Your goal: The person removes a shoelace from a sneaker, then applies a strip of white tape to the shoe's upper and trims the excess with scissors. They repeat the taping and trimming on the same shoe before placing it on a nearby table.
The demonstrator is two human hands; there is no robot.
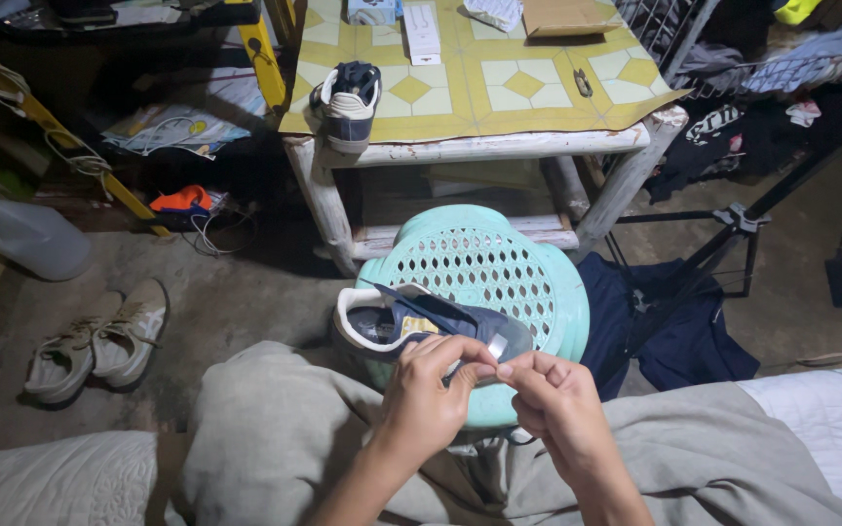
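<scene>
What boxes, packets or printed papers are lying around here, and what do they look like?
White box: table top, long, narrow.
Cardboard box: table's far edge, flat, brown.
Pale blue packet: left of the white box, small.
Printed paper: floor left of the table, crumpled, white with colours.

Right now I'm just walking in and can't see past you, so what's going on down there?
A seated person's left hand and right hand meet fingertip to fingertip, pinching something too small to make out. Just beyond them a navy sneaker lies on a turquoise plastic stool. Its mate sits on the table edge.
</scene>
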